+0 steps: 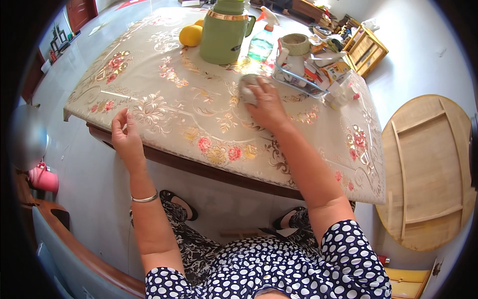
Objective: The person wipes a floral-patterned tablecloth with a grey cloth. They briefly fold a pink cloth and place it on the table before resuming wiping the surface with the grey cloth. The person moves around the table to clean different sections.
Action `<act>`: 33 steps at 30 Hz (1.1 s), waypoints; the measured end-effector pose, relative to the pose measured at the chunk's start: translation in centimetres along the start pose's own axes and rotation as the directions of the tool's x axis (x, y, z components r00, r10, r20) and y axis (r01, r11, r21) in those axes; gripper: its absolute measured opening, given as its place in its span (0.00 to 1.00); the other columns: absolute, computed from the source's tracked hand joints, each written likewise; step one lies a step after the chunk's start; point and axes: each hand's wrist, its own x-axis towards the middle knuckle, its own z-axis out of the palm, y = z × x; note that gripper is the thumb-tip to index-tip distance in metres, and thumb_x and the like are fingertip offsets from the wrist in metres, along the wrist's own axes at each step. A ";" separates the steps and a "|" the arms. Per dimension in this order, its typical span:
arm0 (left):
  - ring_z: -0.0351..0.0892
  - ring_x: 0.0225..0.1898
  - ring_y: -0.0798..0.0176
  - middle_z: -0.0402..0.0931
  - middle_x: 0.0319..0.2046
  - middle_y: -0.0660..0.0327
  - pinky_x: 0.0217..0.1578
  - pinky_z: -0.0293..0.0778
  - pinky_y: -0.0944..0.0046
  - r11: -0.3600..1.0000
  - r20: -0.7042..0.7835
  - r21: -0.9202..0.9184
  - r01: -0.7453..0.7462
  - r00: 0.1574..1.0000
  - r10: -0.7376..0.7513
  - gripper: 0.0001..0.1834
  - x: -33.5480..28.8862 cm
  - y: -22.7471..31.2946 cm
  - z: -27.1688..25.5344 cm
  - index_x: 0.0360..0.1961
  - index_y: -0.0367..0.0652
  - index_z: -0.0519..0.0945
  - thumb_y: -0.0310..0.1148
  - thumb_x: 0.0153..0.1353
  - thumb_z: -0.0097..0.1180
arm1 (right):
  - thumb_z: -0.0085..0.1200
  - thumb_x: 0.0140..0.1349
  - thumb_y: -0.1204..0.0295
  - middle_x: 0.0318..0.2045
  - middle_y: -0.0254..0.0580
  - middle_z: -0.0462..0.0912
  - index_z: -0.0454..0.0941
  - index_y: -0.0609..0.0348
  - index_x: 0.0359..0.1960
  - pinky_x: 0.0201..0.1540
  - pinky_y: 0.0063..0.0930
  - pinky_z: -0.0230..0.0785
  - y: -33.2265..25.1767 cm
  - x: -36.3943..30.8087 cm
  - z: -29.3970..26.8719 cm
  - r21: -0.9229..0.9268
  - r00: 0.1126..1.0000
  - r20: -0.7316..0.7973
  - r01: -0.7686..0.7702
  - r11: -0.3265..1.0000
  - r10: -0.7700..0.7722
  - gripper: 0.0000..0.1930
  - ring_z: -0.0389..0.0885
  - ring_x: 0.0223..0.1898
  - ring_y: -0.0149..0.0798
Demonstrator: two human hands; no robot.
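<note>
My right hand (pixel 269 107) presses a bunched greyish cloth (pixel 247 89) flat against the table, its fingers spread over it. Under it lies a beige tablecloth (pixel 199 112) with pink and gold flowers. At the table's near left edge hovers my left hand (pixel 128 137), fingers loosely bent, holding nothing. Beyond the cloth stand a green thermos jug (pixel 224 37) and a clear spray bottle (pixel 261 44) with bluish-green liquid. Just right of the cloth is a clear plastic basket (pixel 298 84) full of small items.
Yellow round fruit (pixel 190 36) sits left of the jug. A roll of tape (pixel 295 44) rests on the basket, and a clear jar (pixel 340 95) stands at its right. An oval wooden tabletop (pixel 428 172) leans at the right. A pink bucket (pixel 44 178) is on the floor at left.
</note>
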 end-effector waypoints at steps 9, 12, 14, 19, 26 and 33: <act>0.76 0.41 0.69 0.79 0.40 0.60 0.42 0.74 0.68 1.000 -0.062 -0.014 -0.008 0.998 0.008 0.12 1.0 0.2 -0.4 0.47 0.37 0.78 0.32 0.66 0.53 | 0.57 0.56 0.62 0.66 0.46 0.59 0.70 0.50 0.58 0.67 0.41 0.53 -7.6 4.9 3.8 0.015 0.973 0.091 0.214 0.977 -0.214 0.26 0.57 0.66 0.53; 0.76 0.41 0.69 0.79 0.40 0.60 0.42 0.74 0.68 1.000 -0.066 -0.014 -0.002 0.998 0.001 0.12 1.0 0.3 -0.7 0.46 0.37 0.78 0.32 0.65 0.54 | 0.57 0.55 0.62 0.66 0.46 0.60 0.70 0.49 0.58 0.66 0.41 0.55 -4.7 6.6 3.1 -0.108 0.996 0.075 -0.040 0.993 0.048 0.27 0.58 0.66 0.53; 0.77 0.41 0.69 0.79 0.41 0.60 0.42 0.74 0.68 1.000 -0.067 -0.007 0.000 0.998 -0.001 0.12 1.0 0.2 -0.8 0.46 0.37 0.78 0.31 0.65 0.54 | 0.58 0.55 0.62 0.67 0.46 0.60 0.70 0.49 0.59 0.65 0.41 0.56 -3.2 7.1 2.4 -0.171 0.979 0.064 -0.181 0.968 0.194 0.28 0.59 0.65 0.53; 0.74 0.43 0.71 0.77 0.42 0.62 0.47 0.70 0.70 1.000 -0.044 -0.009 0.017 0.999 -0.017 0.12 1.1 -0.2 -0.4 0.48 0.36 0.77 0.30 0.66 0.53 | 0.55 0.58 0.56 0.65 0.44 0.62 0.71 0.48 0.57 0.61 0.44 0.60 0.4 5.1 2.1 -0.240 0.980 -0.052 -0.200 0.950 0.193 0.25 0.63 0.62 0.51; 0.76 0.44 0.69 0.79 0.43 0.61 0.46 0.72 0.68 0.999 -0.034 0.037 -0.024 0.999 0.025 0.12 1.1 -1.2 -0.5 0.48 0.37 0.78 0.31 0.66 0.53 | 0.59 0.54 0.62 0.66 0.43 0.61 0.74 0.50 0.55 0.64 0.44 0.58 3.9 -2.7 -3.2 -0.167 0.997 -0.004 -0.078 0.983 0.078 0.25 0.61 0.64 0.52; 0.75 0.46 0.68 0.78 0.45 0.60 0.50 0.70 0.68 0.998 0.006 0.043 -0.043 0.999 0.043 0.13 0.8 -2.6 -0.8 0.49 0.37 0.78 0.32 0.67 0.53 | 0.57 0.56 0.64 0.64 0.48 0.65 0.74 0.52 0.55 0.65 0.41 0.57 14.1 -13.7 -10.5 -0.274 0.935 -0.173 -0.347 0.897 0.309 0.23 0.64 0.63 0.52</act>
